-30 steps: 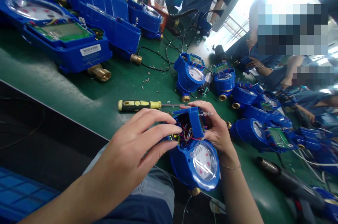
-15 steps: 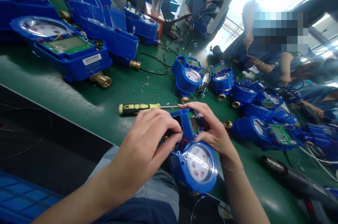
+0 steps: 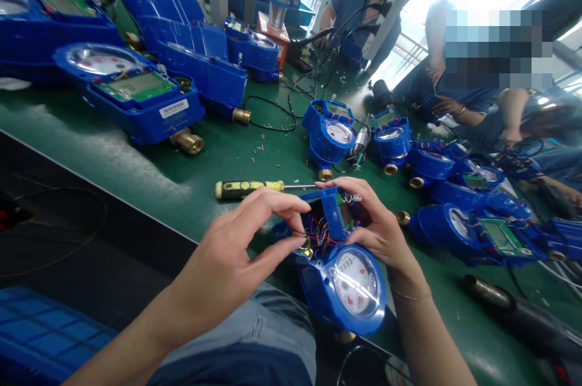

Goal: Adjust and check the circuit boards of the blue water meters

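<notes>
A blue water meter (image 3: 359,280) with a round clear dial is in front of me at the bench edge, over my lap. Its electronics compartment is open, and coloured wires (image 3: 321,228) show inside. My right hand (image 3: 379,222) grips the tilted blue display module (image 3: 334,213), whose circuit board and coiled spring (image 3: 351,197) face the palm. My left hand (image 3: 248,240) pinches thumb and finger together at the compartment's left side, beside the wires; what lies between the fingertips is too small to make out.
A yellow-black screwdriver (image 3: 250,188) lies behind my hands. Small screws (image 3: 259,149) are scattered on the green bench (image 3: 168,192). More blue meters (image 3: 145,107) stand left and right. A heat gun (image 3: 513,313) lies at right. People work across the bench.
My left fingers have drawn back from the module's edge and spread a little, uncovering the wires. My right hand keeps its hold. The whole view has shifted slightly.
</notes>
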